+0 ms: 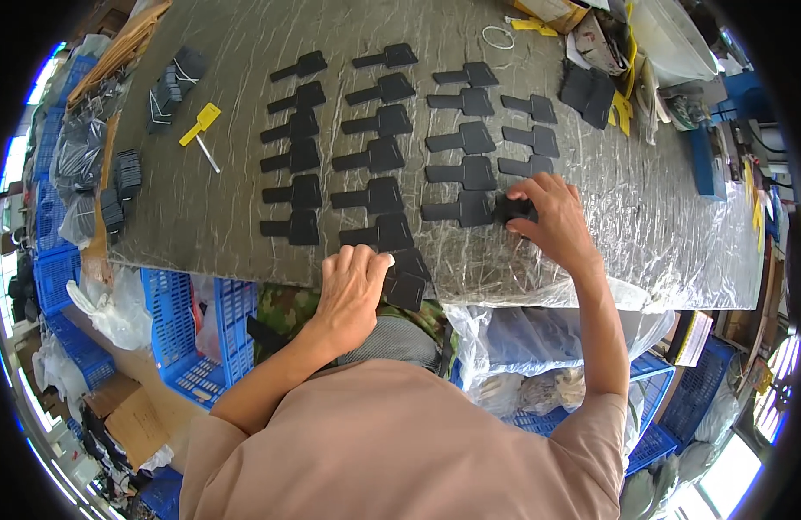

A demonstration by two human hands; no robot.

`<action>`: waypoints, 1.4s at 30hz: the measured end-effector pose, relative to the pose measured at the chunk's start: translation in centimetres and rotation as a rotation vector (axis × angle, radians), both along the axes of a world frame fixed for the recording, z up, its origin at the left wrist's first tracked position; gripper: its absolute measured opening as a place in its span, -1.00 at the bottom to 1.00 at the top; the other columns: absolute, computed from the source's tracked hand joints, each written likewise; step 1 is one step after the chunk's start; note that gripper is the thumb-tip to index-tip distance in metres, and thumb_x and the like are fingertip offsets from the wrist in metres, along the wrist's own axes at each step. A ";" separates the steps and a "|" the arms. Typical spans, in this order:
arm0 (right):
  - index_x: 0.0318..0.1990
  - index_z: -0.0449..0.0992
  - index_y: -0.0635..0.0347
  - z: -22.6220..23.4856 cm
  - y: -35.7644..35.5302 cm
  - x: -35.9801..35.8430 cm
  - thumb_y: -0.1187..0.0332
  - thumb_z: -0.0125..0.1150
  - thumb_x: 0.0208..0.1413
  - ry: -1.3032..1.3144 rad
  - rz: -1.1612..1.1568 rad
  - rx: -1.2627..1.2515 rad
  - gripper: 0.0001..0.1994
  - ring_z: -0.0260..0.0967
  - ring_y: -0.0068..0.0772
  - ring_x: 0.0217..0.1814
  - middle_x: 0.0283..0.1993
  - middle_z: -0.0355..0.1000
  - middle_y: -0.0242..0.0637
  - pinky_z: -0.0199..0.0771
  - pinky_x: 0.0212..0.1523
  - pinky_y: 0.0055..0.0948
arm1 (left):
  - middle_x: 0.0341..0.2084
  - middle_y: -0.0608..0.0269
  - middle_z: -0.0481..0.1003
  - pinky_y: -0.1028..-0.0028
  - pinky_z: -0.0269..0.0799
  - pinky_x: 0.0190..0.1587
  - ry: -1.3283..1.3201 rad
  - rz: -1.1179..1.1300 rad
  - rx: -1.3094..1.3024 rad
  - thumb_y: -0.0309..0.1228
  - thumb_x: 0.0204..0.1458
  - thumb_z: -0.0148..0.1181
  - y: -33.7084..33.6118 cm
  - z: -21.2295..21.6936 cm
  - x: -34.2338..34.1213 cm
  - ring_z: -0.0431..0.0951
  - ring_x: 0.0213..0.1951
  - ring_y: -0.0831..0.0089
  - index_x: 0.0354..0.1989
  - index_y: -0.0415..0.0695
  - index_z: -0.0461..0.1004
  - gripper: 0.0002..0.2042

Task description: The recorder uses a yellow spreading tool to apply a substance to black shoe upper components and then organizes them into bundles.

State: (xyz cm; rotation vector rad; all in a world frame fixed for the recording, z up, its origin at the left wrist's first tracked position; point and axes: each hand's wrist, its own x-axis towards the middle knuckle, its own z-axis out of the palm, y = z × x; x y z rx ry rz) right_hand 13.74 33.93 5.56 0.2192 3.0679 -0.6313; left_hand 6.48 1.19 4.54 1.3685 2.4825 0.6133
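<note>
Flat black tags point(385, 157), each with a wide head and a narrow strap, lie in four columns on the table. My left hand point(348, 295) is closed at the near table edge. A few overlapping black tags point(407, 290) stick out from its right side, partly past the edge; the curled fingers hide their other ends. Something small and white shows at that hand's thumb. Below the rightmost column, my right hand point(552, 221) pinches a dark piece point(511, 208), seemingly another black tag, mostly covered by the fingers. It is low over the table.
A yellow tag point(201, 123) with a pale strip lies at left. Bundled black pieces point(168, 91) sit beyond it, with more stacks point(121, 182) near the left edge. Black pieces point(589, 94) and a white tub point(674, 39) occupy the far right. Blue crates point(188, 325) stand below the table.
</note>
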 end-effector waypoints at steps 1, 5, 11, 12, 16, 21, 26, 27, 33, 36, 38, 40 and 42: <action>-0.30 0.56 0.04 -0.2 0.2 0.0 0.34 0.52 -0.19 0.007 0.000 0.011 -0.72 0.36 -0.21 0.03 -0.14 0.44 -0.40 0.29 0.02 -0.18 | -0.13 0.12 0.35 0.17 0.16 -0.01 -0.047 0.009 -0.067 -0.68 -0.04 0.18 0.2 0.2 -0.2 0.35 -0.08 0.12 0.05 -0.15 0.34 -0.57; -0.37 0.58 0.03 -1.0 0.9 -0.6 0.32 0.57 -0.26 -0.097 0.050 -0.017 -0.72 0.37 -0.24 -0.01 -0.26 0.45 -0.42 0.28 0.06 -0.22 | -0.21 0.11 0.33 0.22 0.17 -0.04 -0.179 -0.031 0.110 -0.74 -0.07 0.07 -0.8 -1.0 -0.7 0.38 -0.11 0.16 0.01 -0.17 0.36 -0.59; -0.35 0.57 0.01 -0.8 3.7 -4.7 0.33 0.58 -0.32 -0.075 -0.034 -0.011 -0.68 0.36 -0.23 0.06 -0.09 0.44 -0.38 0.26 0.03 -0.21 | -0.16 0.09 0.34 0.21 0.19 -0.05 0.001 0.048 0.168 -0.74 -0.06 0.05 0.4 -0.9 -4.0 0.39 -0.10 0.13 0.11 -0.19 0.33 -0.51; -0.34 0.57 0.00 -1.4 4.0 -4.8 0.32 0.59 -0.33 -0.120 -0.012 -0.002 -0.67 0.37 -0.22 0.05 -0.13 0.45 -0.39 0.26 0.03 -0.20 | -0.16 0.09 0.34 0.21 0.19 -0.05 0.006 0.050 0.179 -0.74 -0.06 0.05 0.8 -0.8 -4.3 0.39 -0.10 0.13 0.11 -0.19 0.33 -0.51; -0.30 0.58 0.04 -1.5 5.4 -6.4 0.27 0.60 -0.31 0.098 0.063 0.149 -0.64 0.41 -0.26 -0.03 -0.28 0.48 -0.42 0.25 0.03 -0.21 | -0.16 0.06 0.34 0.19 0.19 -0.04 -0.004 0.023 0.007 -0.76 -0.20 0.06 1.2 -0.2 -4.6 0.35 -0.08 0.09 0.14 -0.24 0.30 -0.41; -0.32 0.60 0.02 -1.9 7.3 -8.7 0.29 0.62 -0.34 0.066 -0.020 0.002 -0.65 0.38 -0.28 -0.01 -0.31 0.47 -0.43 0.24 0.04 -0.21 | -0.19 0.08 0.34 0.18 0.18 -0.04 -0.045 0.014 0.135 -0.76 -0.18 0.04 0.8 -1.1 -4.9 0.35 -0.11 0.11 0.19 -0.24 0.27 -0.39; -0.32 0.59 0.06 -1.9 9.0 -11.2 0.32 0.60 -0.34 0.077 0.068 0.060 -0.65 0.37 -0.27 0.08 -0.28 0.50 -0.40 0.25 0.09 -0.18 | -0.21 0.09 0.33 0.19 0.18 -0.07 -0.013 0.072 0.094 -0.74 -0.15 0.05 2.5 -1.0 -7.0 0.34 -0.13 0.14 0.25 -0.25 0.26 -0.36; -0.32 0.59 0.08 -2.0 9.4 -12.1 0.32 0.60 -0.34 0.185 0.098 0.078 -0.65 0.37 -0.27 0.11 -0.27 0.51 -0.39 0.25 0.11 -0.17 | -0.21 0.08 0.33 0.19 0.19 -0.07 0.071 0.081 0.039 -0.74 -0.15 0.05 3.0 -0.6 -7.7 0.34 -0.13 0.14 0.23 -0.26 0.28 -0.38; -0.20 0.61 0.15 -2.9 10.9 -11.8 0.30 0.53 -0.20 -0.091 0.002 -0.013 -0.64 0.47 -0.11 -0.08 -0.20 0.51 -0.26 0.37 0.03 -0.17 | -0.11 0.10 0.34 0.18 0.21 -0.01 0.010 0.102 0.010 -0.74 -0.16 0.09 3.6 -0.8 -8.6 0.34 -0.05 0.11 0.15 -0.26 0.35 -0.44; -0.21 0.60 0.23 -1.2 9.2 -10.9 0.36 0.51 -0.16 0.080 0.018 -0.173 -0.68 0.48 -0.07 -0.17 -0.28 0.48 -0.16 0.47 -0.17 -0.25 | -0.07 0.08 0.35 0.16 0.20 0.02 0.041 0.099 -0.002 -0.74 -0.11 0.09 3.3 -0.9 -8.5 0.34 0.00 0.08 0.12 -0.21 0.35 -0.48; -0.20 0.58 0.26 1.5 5.2 -9.8 0.44 0.51 -0.18 -0.027 0.094 -0.313 -0.67 0.47 -0.07 -0.22 -0.25 0.45 -0.16 0.48 -0.19 -0.27 | -0.11 0.08 0.33 0.15 0.20 0.00 0.042 0.111 -0.009 -0.75 -0.16 0.10 3.0 -0.6 -8.6 0.34 -0.02 0.09 0.10 -0.22 0.36 -0.47; -0.21 0.57 0.28 1.6 1.1 -8.3 0.46 0.54 -0.21 -0.054 0.241 -0.437 -0.65 0.49 -0.06 -0.22 -0.23 0.44 -0.17 0.50 -0.16 -0.26 | -0.17 0.07 0.29 0.16 0.21 -0.05 0.058 0.090 0.046 -0.78 -0.22 0.08 3.3 -1.0 -8.9 0.34 -0.07 0.08 0.10 -0.22 0.32 -0.43; -0.14 0.56 0.24 -0.2 -2.4 -7.1 0.51 0.54 -0.22 -0.026 0.336 -0.464 -0.60 0.47 -0.05 -0.10 -0.16 0.44 -0.20 0.52 -0.14 -0.19 | -0.17 0.06 0.28 0.16 0.22 -0.05 -0.007 0.079 0.070 -0.80 -0.21 0.06 3.3 -1.4 -9.0 0.35 -0.08 0.08 0.14 -0.21 0.29 -0.40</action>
